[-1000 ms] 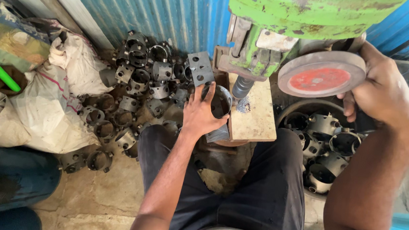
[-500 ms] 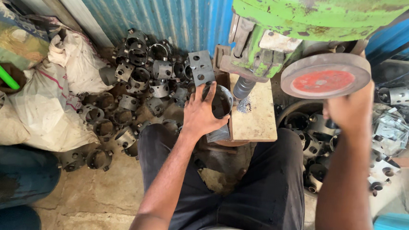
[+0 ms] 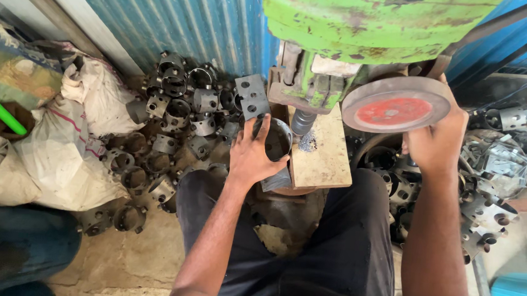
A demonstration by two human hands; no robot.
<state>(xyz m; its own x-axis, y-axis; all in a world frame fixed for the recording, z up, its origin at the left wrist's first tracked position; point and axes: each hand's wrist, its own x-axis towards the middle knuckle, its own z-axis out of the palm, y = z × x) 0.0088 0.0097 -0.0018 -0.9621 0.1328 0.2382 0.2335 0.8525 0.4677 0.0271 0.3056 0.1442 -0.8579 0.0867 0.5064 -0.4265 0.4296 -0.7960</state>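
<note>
The green press machine (image 3: 366,21) fills the upper centre of the view, its body chipped and stained. Behind it stands a blue corrugated wall (image 3: 180,23). Left of the machine, white sacks (image 3: 53,149) lie slumped on the floor; their mouths are folded over, so their contents cannot be seen. A green rod (image 3: 1,110) crosses above them.

Between the sacks and the machine, a loose pile of dark metal rings (image 3: 175,119) rests on the floor; each ring is a short cylinder with holes in its wall. A second heap of similar parts (image 3: 490,184) lies to the right of the operator's leg. Part of it sits inside a round dark tub (image 3: 371,149), only partly visible.

A round handwheel (image 3: 396,104) with a red centre projects from the right of the machine. The right hand (image 3: 435,145) is applied to its lower rim from below, fingers curled behind it; the grip is clenched on the wheel.

A wooden surface (image 3: 323,160) sits under the machine's tool shaft (image 3: 303,121), with metal filings scattered beside the shaft.

The left hand (image 3: 249,159) holds a metal ring (image 3: 277,141) at the left edge of this surface, just beside the shaft. The fingers are spread over the ring's outer wall, grip closed on it, open bore facing up.
</note>
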